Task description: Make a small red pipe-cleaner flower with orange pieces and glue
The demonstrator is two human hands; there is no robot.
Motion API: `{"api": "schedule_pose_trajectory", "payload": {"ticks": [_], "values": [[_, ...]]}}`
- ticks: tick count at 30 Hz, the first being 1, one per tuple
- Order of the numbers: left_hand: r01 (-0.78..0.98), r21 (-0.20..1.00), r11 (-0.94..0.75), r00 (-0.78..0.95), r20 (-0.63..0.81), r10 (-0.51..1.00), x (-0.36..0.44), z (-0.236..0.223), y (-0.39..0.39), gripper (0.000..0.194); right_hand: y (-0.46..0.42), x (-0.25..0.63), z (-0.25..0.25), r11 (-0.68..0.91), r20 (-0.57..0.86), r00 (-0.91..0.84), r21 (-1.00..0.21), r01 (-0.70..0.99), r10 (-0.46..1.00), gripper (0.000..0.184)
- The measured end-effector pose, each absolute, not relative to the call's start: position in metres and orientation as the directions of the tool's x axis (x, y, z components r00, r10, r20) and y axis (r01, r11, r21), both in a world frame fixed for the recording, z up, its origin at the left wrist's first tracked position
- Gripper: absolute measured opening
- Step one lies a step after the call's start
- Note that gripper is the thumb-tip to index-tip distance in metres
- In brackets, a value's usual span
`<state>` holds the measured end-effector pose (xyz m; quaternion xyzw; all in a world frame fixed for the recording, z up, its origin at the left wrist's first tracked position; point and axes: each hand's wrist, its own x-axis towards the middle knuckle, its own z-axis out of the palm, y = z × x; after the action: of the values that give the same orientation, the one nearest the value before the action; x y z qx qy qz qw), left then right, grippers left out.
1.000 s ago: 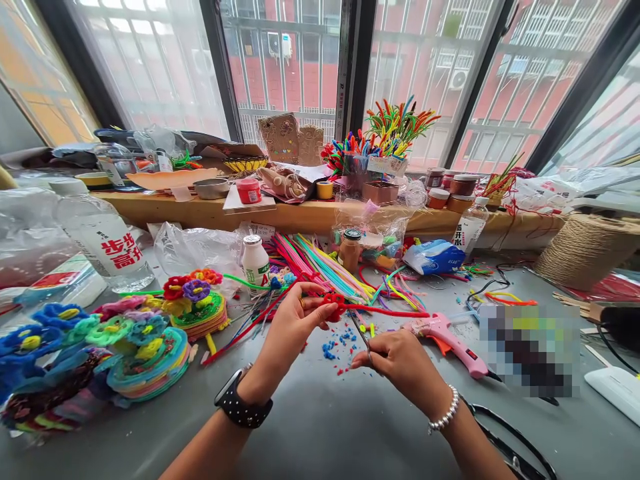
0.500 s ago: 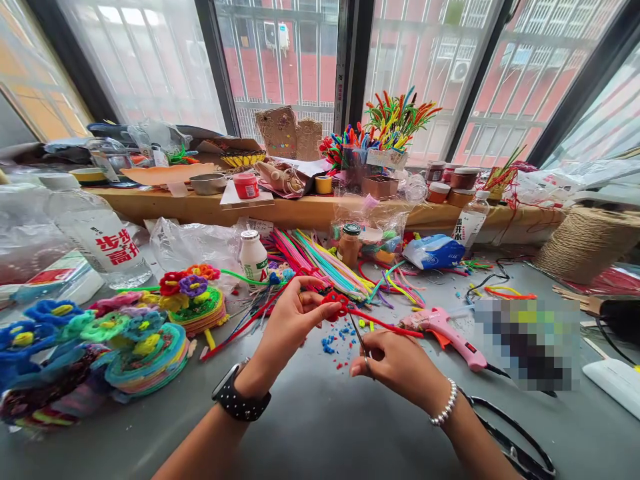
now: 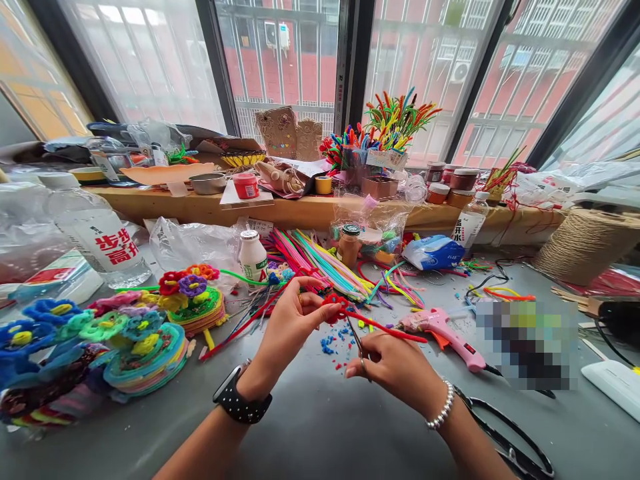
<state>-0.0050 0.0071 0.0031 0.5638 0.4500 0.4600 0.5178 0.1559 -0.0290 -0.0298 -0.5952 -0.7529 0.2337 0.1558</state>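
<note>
Head view: a red fuzzy flower (image 3: 335,311) is pinched between thumb and fingers of the left hand (image 3: 289,317); its red stem (image 3: 390,329) is extended rightward from that grip. Scissors (image 3: 356,339) are clasped in the right hand (image 3: 400,370), blades raised toward the flower. Blue scraps (image 3: 327,345) are strewn below the pinch, a pink glue gun (image 3: 445,332) laid beyond the right grip.

The right hand (image 3: 397,370) partly hides the scissors (image 3: 357,339); a mosaic (image 3: 525,343) blurs one object; the right edge cuts a white device (image 3: 614,387).
</note>
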Motion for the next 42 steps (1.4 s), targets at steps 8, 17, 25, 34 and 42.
{"api": "schedule_pose_trajectory", "payload": {"ticks": [8,17,25,34,42], "values": [[0.054,0.997,-0.051,0.151,0.043,0.988,-0.0068,0.0007,0.0099,0.042,-0.0275,0.1566,-0.0318,0.17,-0.04,-0.241,-0.598,0.784,0.97,0.028],[-0.029,0.998,-0.057,0.138,0.06,0.989,-0.0053,-0.0003,0.0102,0.036,-0.0258,0.1542,-0.0336,0.235,0.042,-0.272,-0.637,0.734,0.961,0.037],[-0.123,0.992,0.019,0.169,0.002,0.986,-0.0057,-0.0004,0.0097,0.039,-0.0264,0.1523,-0.033,0.263,0.074,-0.263,-0.51,0.819,0.962,0.045],[-0.173,0.979,0.105,0.175,-0.074,0.982,0.001,0.0016,0.0032,0.035,-0.0259,0.1536,-0.0321,0.23,0.037,-0.246,-0.515,0.826,0.968,0.048],[-0.074,0.989,0.128,0.172,-0.114,0.978,-0.0018,0.0016,0.005,0.036,-0.0245,0.1517,-0.0357,0.272,0.136,-0.237,-0.572,0.774,0.962,0.05]]}}
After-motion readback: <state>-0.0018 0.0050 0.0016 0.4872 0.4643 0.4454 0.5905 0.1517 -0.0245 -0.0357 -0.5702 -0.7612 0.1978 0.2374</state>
